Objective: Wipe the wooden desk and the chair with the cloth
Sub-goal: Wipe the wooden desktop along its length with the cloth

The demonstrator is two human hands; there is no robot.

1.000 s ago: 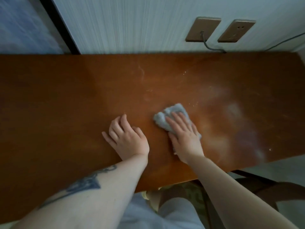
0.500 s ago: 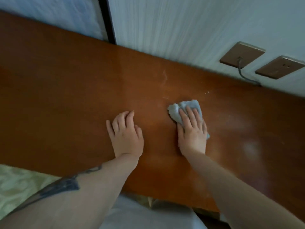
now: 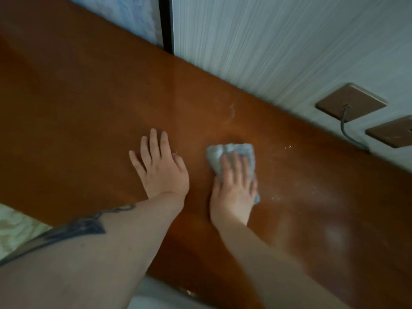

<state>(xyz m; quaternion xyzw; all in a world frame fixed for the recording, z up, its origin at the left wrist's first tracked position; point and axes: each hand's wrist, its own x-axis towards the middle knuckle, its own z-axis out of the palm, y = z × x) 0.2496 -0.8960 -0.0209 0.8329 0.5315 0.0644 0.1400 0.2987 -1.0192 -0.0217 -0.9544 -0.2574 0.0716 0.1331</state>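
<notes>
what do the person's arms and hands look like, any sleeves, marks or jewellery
Both forearms are bare, with no sleeves in view. The left forearm carries a dark, angular tattoo with a thin curling tip toward the wrist. The left hand and right hand show no gloves, rings or watch.

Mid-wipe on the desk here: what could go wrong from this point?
1. The cable hangs from the wall socket down to the wooden desk edge; a wide stroke with the cloth could snag it.
2. Pale crumbs lie beside the cloth; the right hand may only push them along.
3. The left hand rests flat on the wood and may leave prints.
</notes>
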